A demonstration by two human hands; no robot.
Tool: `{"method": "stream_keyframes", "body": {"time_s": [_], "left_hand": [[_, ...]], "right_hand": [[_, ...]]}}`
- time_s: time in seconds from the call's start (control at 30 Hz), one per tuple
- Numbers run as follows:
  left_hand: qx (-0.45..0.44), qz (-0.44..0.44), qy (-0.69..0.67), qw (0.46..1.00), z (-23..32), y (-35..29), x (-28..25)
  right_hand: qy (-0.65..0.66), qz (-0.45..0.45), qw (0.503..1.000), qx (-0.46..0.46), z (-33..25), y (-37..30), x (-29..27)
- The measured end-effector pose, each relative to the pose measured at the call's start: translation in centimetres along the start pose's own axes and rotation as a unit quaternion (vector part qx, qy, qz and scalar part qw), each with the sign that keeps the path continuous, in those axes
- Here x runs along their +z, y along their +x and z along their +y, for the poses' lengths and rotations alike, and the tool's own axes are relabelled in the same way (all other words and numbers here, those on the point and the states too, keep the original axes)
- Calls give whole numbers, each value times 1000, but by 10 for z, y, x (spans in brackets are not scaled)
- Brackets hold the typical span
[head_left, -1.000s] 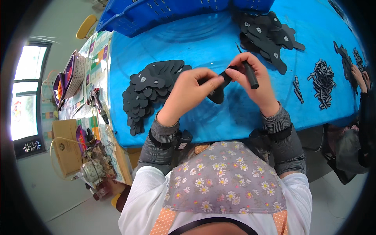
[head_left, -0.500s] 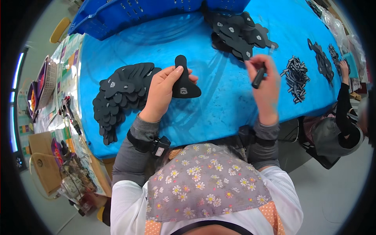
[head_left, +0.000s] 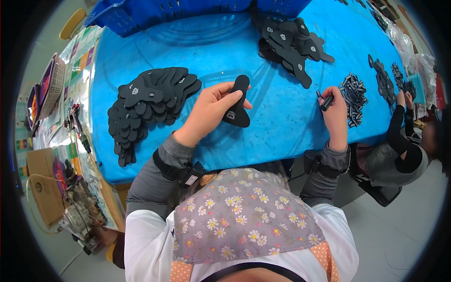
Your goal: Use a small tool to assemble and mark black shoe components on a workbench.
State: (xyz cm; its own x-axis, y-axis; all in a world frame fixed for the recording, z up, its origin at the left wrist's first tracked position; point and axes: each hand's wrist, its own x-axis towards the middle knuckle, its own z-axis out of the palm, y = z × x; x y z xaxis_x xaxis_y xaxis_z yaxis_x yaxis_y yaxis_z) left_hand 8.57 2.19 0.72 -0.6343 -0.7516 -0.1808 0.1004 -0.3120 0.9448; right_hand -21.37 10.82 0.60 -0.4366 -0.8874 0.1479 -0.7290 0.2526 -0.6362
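Note:
My left hand [head_left: 211,109] is closed on a flat black pad [head_left: 238,118], its narrow rounded end up and its wide end, with a small white emblem, down. At the near edge of a heap of small black-and-silver tubes [head_left: 353,94], my right hand [head_left: 336,117] curls round a short black cylinder [head_left: 327,103]. A small dark piece [head_left: 319,94] shows at its fingertips, too small to make out. Left of my left hand lies a fanned pile of similar black pads [head_left: 157,94]. Another heap of black pads [head_left: 286,42] lies beyond, between my hands.
A blue plastic crate [head_left: 188,10] stands at the far edge of the blue-covered table [head_left: 277,131]. At the right, another person [head_left: 399,160] reaches to more pads [head_left: 383,82] and tubes. A side table with a beige basket [head_left: 55,87] is on the left.
My right hand has moved right and nearer, from beside the far pad heap to the tubes, keeping the black cylinder. My left hand has shifted right with its pad, which is now turned.

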Motion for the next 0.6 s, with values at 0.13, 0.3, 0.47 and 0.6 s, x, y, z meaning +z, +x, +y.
{"method": "stream_keyframes", "body": {"time_s": [0.13,0.3,0.47,0.6], "left_hand": [[-9,2,-4,1000,2,0,2],[-16,-27,-41,999,1,-1,5],[-16,-24,-42,999,0,0,4],[-17,-25,-33,999,-1,1,1]], "right_hand": [[80,40,996,5,1,1,0],[175,115,977,-44,-22,-2,-5],[136,118,983,-37,-21,0,-1],[132,138,981,-47,-27,-5,-4]]}}
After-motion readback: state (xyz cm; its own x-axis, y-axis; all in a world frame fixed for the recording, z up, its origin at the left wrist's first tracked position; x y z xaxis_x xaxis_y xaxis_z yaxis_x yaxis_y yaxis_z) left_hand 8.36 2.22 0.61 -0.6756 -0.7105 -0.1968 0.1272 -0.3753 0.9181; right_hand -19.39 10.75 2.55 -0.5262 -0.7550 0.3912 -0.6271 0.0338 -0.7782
